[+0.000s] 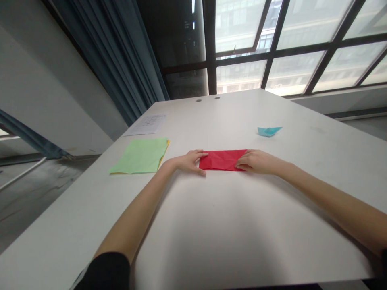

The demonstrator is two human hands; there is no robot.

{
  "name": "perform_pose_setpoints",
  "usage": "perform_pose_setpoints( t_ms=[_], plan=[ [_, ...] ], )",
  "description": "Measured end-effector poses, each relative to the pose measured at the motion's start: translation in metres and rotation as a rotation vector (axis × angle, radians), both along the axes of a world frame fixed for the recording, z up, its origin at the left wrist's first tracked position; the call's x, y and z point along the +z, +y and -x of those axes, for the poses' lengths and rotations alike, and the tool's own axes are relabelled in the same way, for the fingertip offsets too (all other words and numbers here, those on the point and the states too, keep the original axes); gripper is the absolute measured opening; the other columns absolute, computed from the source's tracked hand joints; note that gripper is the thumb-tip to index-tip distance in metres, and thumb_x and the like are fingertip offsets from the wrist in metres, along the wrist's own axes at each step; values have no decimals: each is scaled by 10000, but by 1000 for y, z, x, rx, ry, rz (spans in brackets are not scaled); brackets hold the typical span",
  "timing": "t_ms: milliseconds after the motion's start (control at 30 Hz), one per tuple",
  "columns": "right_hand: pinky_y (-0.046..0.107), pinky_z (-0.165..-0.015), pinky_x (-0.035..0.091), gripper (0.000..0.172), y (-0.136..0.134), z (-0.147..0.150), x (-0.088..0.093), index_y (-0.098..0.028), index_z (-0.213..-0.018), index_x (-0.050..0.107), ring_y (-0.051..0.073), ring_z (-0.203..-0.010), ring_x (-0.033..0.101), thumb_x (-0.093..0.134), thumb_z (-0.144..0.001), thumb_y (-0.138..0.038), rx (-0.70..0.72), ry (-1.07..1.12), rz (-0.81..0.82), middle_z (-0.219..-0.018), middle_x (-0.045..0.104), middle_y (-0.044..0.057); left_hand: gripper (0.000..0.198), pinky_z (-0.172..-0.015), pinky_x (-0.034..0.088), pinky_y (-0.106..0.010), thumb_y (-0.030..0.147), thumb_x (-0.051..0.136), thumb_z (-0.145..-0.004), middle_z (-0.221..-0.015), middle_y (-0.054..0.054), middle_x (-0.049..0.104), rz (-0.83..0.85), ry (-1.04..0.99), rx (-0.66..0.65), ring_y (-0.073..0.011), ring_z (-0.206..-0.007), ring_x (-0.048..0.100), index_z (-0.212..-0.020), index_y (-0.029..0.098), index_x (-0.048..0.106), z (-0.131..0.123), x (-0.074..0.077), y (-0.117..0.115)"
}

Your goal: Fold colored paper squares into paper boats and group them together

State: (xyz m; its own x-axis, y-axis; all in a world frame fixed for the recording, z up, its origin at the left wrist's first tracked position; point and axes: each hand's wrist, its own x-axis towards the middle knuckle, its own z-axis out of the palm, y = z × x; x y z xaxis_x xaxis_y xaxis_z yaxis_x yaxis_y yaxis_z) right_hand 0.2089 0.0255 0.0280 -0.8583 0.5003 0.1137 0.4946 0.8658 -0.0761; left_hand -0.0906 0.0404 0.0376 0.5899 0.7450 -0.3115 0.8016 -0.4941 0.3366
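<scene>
A sheet of red paper (223, 160), folded into a long flat strip with creases across it, lies on the white table between my hands. My left hand (191, 162) rests at its left end, thumb and fingers spread apart, fingertips touching the paper. At the right end, my right hand (256, 161) has its fingers curled together over the edge of the paper. The fingertips of that hand partly cover the paper's right end.
Stacked green paper (142, 156) with yellow beneath lies to the left. Behind it is a printed white sheet (146, 124). A small blue folded paper boat (269, 131) sits at the back right. Windows and a blue curtain (121, 52) stand beyond the table (229, 225).
</scene>
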Motion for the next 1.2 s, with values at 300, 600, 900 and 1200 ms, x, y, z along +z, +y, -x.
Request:
perform_pose_setpoints(
  t_ms=[300, 600, 900, 1200],
  plan=[
    [320, -768, 443, 264, 1, 1, -4, -224, -1011, 635, 198, -869, 617, 460, -823, -289, -55, -8, 87, -988, 676, 45, 692, -1003, 305, -309, 462, 639, -667, -1318, -100, 464, -56, -126, 10, -236, -1195, 430, -1268, 174, 452, 0, -1, 3],
    [354, -804, 444, 373, 1, 4, -3, -209, -1065, 619, 237, -928, 599, 511, -790, -437, -89, 11, 106, -1033, 656, 81, 665, -988, 325, -298, 473, 651, -656, -1269, -118, 501, -150, -132, -60, -235, -1158, 467, -1215, 144, 507, -5, 4, -1],
    [370, -808, 451, 461, 4, 11, -5, -209, -1149, 570, 256, -980, 584, 486, -797, -495, -131, -11, 84, -1129, 611, 99, 871, -979, 339, -348, 599, 676, -562, -1298, -148, 466, -176, -69, -102, -281, -1181, 437, -1266, 138, 451, -9, 1, -4],
    [387, -817, 444, 468, 4, 12, -4, -190, -1147, 574, 261, -981, 582, 471, -807, -494, -103, -9, 85, -1097, 631, 102, 704, -914, 370, -296, 558, 614, -656, -1228, -108, 541, -124, -125, -64, -250, -1087, 511, -1227, 165, 494, -13, 6, -7]
  ],
)
